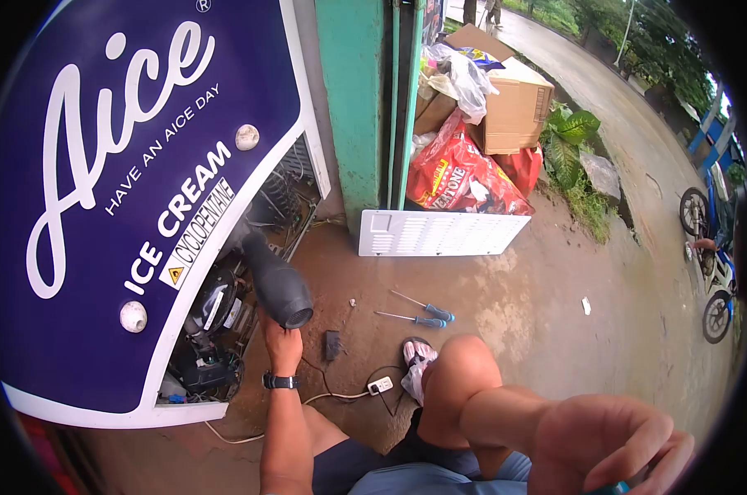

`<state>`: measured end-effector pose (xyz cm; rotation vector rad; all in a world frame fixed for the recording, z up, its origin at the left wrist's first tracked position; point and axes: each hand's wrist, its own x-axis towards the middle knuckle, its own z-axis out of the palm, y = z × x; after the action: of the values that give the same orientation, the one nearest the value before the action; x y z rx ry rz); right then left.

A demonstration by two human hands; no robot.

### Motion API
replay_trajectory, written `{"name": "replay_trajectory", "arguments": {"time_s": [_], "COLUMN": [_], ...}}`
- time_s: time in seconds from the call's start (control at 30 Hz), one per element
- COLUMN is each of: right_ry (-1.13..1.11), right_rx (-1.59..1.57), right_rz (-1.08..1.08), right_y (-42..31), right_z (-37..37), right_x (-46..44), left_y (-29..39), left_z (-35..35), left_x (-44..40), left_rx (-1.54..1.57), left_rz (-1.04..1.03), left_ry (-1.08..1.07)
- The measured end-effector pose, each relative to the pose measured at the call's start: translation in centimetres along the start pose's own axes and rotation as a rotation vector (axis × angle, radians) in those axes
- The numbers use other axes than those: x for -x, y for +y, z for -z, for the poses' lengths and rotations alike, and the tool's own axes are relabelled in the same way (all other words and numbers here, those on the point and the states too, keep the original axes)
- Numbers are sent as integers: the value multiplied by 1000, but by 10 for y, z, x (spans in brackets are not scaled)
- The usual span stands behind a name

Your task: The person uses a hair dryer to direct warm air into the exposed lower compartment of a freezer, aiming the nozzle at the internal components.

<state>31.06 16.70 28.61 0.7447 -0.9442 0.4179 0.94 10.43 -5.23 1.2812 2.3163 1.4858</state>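
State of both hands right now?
Left hand: closed on the black blower, grip partly hidden.
Right hand: fingers curled; whether it holds the teal item can't be told.

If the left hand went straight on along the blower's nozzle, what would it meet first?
The left hand and its blower would likely meet the freezer first, at its open bay; rim or inner parts, depth is unclear.

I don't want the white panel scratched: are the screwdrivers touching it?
Apart: the head view shows bare ground between the screwdrivers and the lower edge of the white panel.
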Motion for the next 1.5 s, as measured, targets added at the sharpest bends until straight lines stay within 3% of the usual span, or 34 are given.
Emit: {"name": "replay_trajectory", "arguments": {"time_s": [0.17,0.27,0.47,0.57,0.6,0.67,0.83,1.07,1.17,1.27,1.37,1.5], "right_ry": [68,57,125,113,-13,-142,-214,-153,38,88,-145,5], "right_rx": [-161,-162,-367,-309,-103,106,181,-20,-209,-185,-66,-149], "right_rz": [153,61,214,184,-44,-273,-414,-302,-192,-91,-265,-118], "right_y": [18,20,40,27,9,-8,-15,5,13,11,7,8], "right_z": [-6,-8,-22,-19,-12,-5,-5,-10,-22,-19,-12,-15], "right_x": [4,9,12,12,9,5,-2,14,22,20,17,16], "left_y": [20,27,18,30,31,31,28,41,38,32,37,38], "left_z": [3,3,1,3,3,1,-1,1,2,-1,-1,-3], "left_x": [-2,-2,-1,0,0,1,4,3,4,3,2,-7], "left_rx": [-30,-33,-31,-8,-17,-25,-61,-30,5,11,12,-21], "left_rz": [-45,-44,-40,-47,-43,-37,-60,-45,30,8,-16,-28], "left_ry": [61,102,98,124,130,135,126,118,71,77,87,117]}}
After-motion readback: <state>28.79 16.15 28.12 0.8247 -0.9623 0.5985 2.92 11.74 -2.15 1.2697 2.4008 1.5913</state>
